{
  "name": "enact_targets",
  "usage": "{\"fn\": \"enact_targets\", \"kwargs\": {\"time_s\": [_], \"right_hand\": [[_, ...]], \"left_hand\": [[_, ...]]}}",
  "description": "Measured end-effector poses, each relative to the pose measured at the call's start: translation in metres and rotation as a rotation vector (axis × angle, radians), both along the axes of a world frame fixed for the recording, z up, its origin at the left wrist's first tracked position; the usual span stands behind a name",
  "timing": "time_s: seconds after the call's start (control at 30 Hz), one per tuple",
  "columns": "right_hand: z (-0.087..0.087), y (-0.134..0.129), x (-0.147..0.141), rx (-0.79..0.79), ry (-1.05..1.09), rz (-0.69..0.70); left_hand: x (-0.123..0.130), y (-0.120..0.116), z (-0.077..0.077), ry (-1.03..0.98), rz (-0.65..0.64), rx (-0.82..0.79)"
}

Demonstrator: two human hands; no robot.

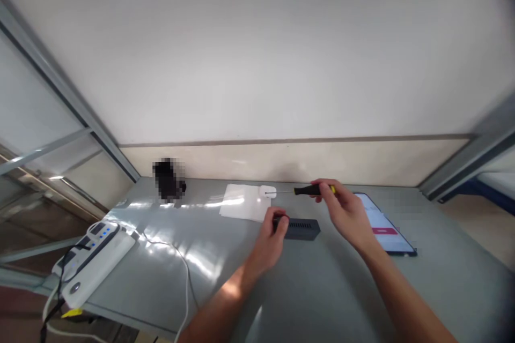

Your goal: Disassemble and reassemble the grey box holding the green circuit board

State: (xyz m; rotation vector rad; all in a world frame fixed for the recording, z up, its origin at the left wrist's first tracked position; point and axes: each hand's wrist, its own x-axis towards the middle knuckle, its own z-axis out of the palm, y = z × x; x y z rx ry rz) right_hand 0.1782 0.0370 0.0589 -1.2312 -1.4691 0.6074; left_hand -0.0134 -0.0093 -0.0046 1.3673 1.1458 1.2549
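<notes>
My right hand (341, 203) is closed around the black and yellow handle of a screwdriver (308, 190), held level above the table. Its thin shaft points left, and the tip appears over a small white rounded object (267, 191); whether they touch I cannot tell. With fingers curled, my left hand (276, 228) grips the left end of a dark grey box with slots (303, 229), which is on or just above the tabletop. White paper sheets (241, 201) lie behind the left hand, partly under the white object.
A tablet (384, 230) with a lit screen lies beside my right forearm. On the left are white power strips (98, 257) with cables (187, 273). A blurred black object (169, 179) stands at the back left. Metal posts and a wall bound the grey table (161, 295).
</notes>
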Motion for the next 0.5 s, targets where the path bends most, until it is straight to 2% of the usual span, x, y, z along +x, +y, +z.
{"fn": "enact_targets", "kwargs": {"time_s": [0.13, 0.37, 0.5], "right_hand": [[-0.012, 0.000, 0.018, 0.006, 0.137, -0.078], [-0.018, -0.006, 0.005, -0.027, 0.198, -0.114], [-0.018, -0.008, 0.005, -0.028, 0.209, -0.128]], "left_hand": [[-0.003, 0.007, 0.002, -0.091, 0.082, -0.049], [-0.008, 0.014, 0.008, -0.210, 0.124, -0.064], [-0.010, 0.016, 0.011, -0.168, 0.133, -0.047]]}}
